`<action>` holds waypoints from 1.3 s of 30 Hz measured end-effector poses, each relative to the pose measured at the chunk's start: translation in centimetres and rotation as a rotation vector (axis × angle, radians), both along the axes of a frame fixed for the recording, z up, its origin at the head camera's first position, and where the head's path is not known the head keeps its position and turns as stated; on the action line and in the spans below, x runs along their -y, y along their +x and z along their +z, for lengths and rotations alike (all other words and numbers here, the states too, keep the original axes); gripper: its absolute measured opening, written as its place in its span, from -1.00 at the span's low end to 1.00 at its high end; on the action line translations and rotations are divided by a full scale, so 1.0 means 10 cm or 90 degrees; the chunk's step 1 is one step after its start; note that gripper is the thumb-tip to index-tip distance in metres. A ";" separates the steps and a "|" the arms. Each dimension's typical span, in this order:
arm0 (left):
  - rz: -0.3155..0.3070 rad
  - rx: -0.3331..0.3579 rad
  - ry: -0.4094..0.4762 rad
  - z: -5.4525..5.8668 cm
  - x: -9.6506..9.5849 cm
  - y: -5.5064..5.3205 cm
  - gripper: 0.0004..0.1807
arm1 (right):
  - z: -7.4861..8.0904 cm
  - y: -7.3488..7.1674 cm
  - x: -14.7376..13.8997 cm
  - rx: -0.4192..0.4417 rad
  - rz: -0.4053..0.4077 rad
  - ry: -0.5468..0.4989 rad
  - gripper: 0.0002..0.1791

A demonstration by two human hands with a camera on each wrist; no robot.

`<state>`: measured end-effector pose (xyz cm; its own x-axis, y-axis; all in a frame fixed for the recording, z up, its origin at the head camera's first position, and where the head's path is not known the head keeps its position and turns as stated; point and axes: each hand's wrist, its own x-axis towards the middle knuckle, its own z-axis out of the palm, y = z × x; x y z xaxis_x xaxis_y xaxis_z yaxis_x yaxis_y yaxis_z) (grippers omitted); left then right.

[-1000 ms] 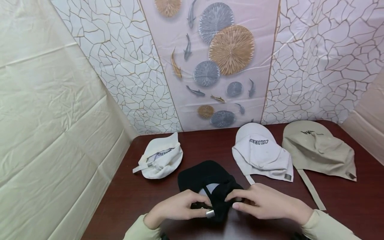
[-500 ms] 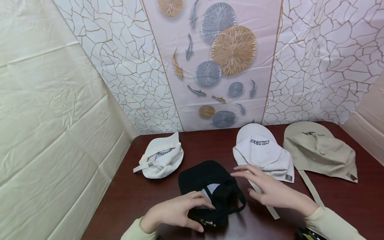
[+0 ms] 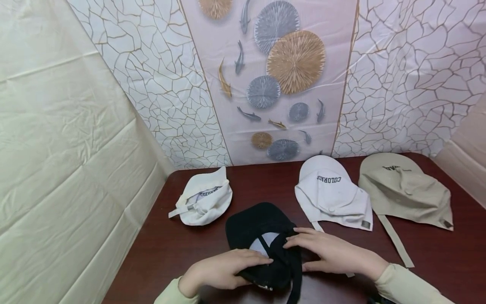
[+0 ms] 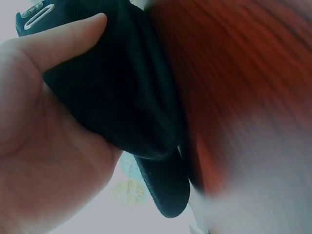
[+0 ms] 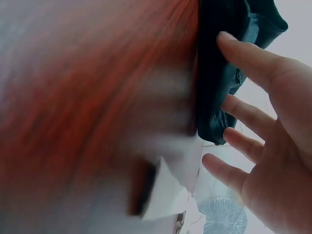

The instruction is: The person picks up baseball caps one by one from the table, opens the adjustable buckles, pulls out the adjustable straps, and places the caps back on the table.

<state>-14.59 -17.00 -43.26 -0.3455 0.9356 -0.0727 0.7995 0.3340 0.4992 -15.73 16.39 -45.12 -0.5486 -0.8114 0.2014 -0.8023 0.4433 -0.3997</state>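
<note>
A black cap (image 3: 254, 228) lies on the table in front of me, its brim pointing away and its inside partly showing. My left hand (image 3: 224, 268) holds the cap's near left edge; in the left wrist view the thumb (image 4: 73, 39) lies along the outside, close to a metal buckle (image 4: 39, 17), while the other fingers are hidden behind the fabric. On the cap's right side, my right hand (image 3: 330, 251) rests its spread fingers against the fabric, the thumb lower down, as the right wrist view also shows. The black strap (image 3: 295, 274) hangs toward the table's near side.
A white cap (image 3: 205, 200) lies at the back left of the dark red table (image 3: 159, 249). Another white cap (image 3: 330, 190), lettered, and a beige cap (image 3: 402, 190) with a long strap (image 3: 396, 240) lie at the right. A patterned cloth wall (image 3: 281, 105) stands behind.
Both hands first worked at the cap's back edge. They then loosened, the right hand lifting away, and now both touch the cap again. The strap, a loop at the right before, now hangs down.
</note>
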 end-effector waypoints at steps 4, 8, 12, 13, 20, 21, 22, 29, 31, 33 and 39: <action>0.005 0.002 0.007 0.01 0.00 -0.01 -0.38 | 0.01 0.01 0.02 -0.037 0.019 0.000 -0.64; 0.033 0.021 0.022 0.05 0.01 -0.01 -0.40 | 0.07 0.00 0.02 -0.057 0.016 -0.026 -0.68; 0.072 0.004 0.067 0.16 0.05 -0.03 -0.36 | 0.22 0.00 -0.02 -0.075 -0.008 -0.079 -0.61; 0.083 -0.009 0.082 0.21 0.06 -0.04 -0.35 | 0.26 0.00 -0.04 -0.081 -0.019 -0.095 -0.58; 0.134 -0.107 0.214 0.76 0.11 -0.05 -0.34 | 0.67 -0.03 -0.11 -0.123 -0.064 -0.258 -0.46; 0.143 -0.106 0.234 0.84 0.12 -0.04 -0.34 | 0.73 -0.02 -0.11 -0.130 -0.063 -0.283 -0.48; 0.152 -0.106 0.252 0.91 0.12 -0.02 -0.34 | 0.79 -0.02 -0.12 -0.138 -0.063 -0.303 -0.51; 0.174 -0.095 0.297 1.15 0.15 0.17 -0.50 | 0.99 0.09 -0.14 -0.207 -0.032 -0.390 -0.74; 0.165 -0.076 0.292 1.16 0.15 0.21 -0.46 | 1.00 0.11 -0.14 -0.206 -0.012 -0.402 -0.73; 0.156 -0.061 0.287 1.16 0.15 0.24 -0.38 | 0.98 0.11 -0.15 -0.207 0.005 -0.406 -0.74; 0.145 -0.062 0.277 1.10 0.17 0.28 -0.42 | 0.97 0.16 -0.16 -0.194 -0.006 -0.401 -0.75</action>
<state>-11.83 -18.73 -32.22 -0.5306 0.7721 0.3498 0.7799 0.2832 0.5581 -14.10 17.96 -35.46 -0.3996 -0.4853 0.7777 -0.9167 0.2089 -0.3406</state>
